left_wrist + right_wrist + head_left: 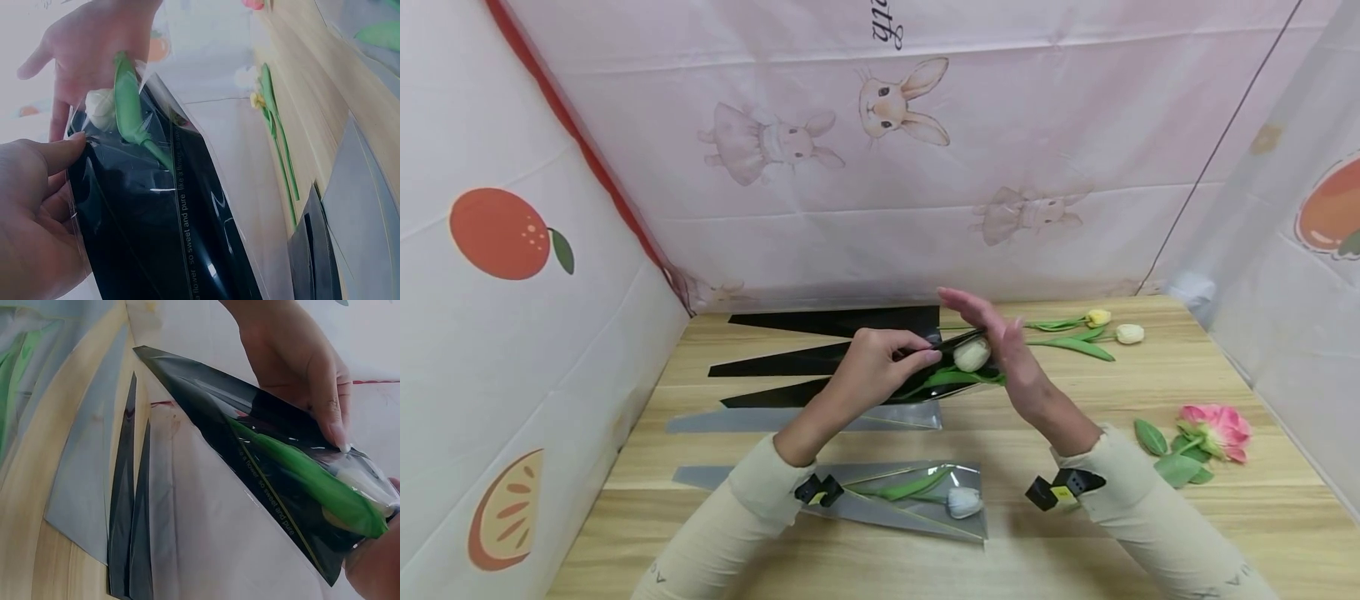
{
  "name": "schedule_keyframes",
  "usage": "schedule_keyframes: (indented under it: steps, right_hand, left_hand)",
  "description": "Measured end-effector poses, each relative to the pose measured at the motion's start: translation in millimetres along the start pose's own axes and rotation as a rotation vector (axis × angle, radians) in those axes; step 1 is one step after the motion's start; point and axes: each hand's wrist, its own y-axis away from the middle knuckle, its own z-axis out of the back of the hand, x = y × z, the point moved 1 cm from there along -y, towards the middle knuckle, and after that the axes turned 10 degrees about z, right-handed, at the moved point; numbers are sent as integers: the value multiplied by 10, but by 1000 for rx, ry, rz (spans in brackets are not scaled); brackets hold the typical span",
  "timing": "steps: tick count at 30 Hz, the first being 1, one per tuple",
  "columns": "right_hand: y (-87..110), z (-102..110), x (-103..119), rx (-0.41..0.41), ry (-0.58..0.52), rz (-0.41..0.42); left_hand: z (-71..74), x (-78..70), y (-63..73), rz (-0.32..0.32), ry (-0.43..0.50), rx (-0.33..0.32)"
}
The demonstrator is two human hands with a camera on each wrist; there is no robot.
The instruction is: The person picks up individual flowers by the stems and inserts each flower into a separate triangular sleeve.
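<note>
My left hand [880, 362] pinches the edge of a black flower sleeve [131, 206] with clear film on its front, near the open mouth. Inside lies a white tulip [972, 354], its bloom at the mouth and its green leaf [294, 462] showing through the film. Fingers straight, my right hand [1022, 371] stands with its palm against the mouth end, right by the bloom. Printed lettering runs along the sleeve in both wrist views. Most of the tulip's stem is hidden within the black sleeve.
More black sleeves [842, 320] lie flat behind the hands. Nearer, a grey sleeve [917, 417] lies flat, and another holds a white tulip [964, 502]. Two pale tulips [1129, 334] lie at the back right, a pink flower [1217, 432] at the right. Printed cloth walls [820, 250] border the table.
</note>
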Motion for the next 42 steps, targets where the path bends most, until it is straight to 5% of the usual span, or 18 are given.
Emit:
schedule_keyframes:
  steps: [42]
  right_hand:
    - [40,-8,-115,21,106,-61]
  left_hand:
    - [92,6,34,-25,-15,72]
